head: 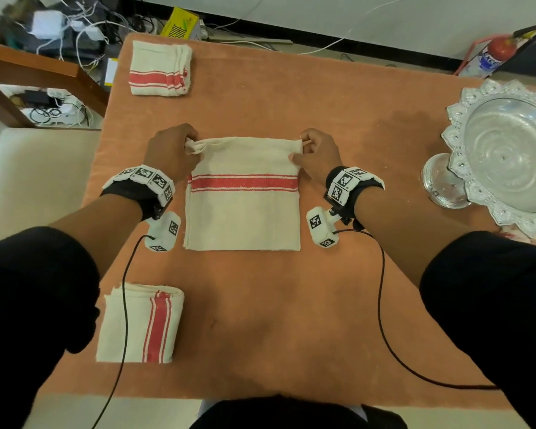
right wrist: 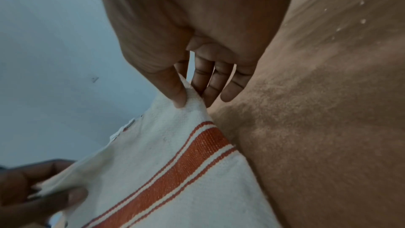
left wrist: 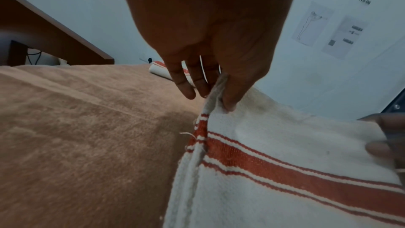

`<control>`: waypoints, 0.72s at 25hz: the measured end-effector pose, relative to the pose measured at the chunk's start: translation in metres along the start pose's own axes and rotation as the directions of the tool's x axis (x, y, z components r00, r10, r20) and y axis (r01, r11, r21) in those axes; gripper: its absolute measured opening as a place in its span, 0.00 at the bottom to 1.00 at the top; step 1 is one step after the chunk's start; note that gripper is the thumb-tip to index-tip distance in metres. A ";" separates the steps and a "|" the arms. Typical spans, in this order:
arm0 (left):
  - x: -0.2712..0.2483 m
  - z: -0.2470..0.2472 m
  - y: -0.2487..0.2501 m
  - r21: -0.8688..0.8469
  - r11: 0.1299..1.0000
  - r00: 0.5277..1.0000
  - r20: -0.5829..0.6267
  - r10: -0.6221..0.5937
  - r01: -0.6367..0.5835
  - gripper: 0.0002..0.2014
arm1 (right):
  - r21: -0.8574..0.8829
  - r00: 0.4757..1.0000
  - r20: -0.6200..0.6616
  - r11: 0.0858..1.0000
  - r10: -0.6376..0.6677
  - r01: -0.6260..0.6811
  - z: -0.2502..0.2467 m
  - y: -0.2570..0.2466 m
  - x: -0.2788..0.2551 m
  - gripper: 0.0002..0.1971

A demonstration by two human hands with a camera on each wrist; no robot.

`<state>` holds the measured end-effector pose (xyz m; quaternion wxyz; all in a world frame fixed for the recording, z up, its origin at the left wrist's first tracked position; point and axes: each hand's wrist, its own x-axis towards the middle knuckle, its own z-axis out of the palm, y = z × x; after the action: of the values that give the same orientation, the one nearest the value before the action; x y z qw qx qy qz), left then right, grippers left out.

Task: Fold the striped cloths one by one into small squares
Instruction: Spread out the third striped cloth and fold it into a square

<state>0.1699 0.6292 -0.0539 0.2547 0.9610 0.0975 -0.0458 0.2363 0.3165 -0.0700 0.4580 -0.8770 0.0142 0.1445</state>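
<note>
Cream cotton cloth with a red stripe (head: 243,212), mid-table on the orange table cover (head: 322,289)
Left hand (head: 171,150) and right hand (head: 317,153) each pinch a far corner between thumb and fingers.

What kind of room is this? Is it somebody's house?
Probably a workroom or lab, not a home kitchen. Tangled white cables cover the floor, a red fire extinguisher stands by the wall, and printed notices are stuck up. The orange-covered table is set for cloth folding.
</note>
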 end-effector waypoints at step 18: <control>-0.142 -0.001 -0.035 0.099 0.950 0.953 -0.044 0.301 -0.296 0.13 | -0.481 0.842 0.240 0.694 -0.483 0.535 -0.013 0.039 -0.137 0.06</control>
<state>0.0234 0.6357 -0.0501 0.2115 0.9763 -0.0435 0.0171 0.1019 0.2686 -0.0576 0.2195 -0.9296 -0.2915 0.0514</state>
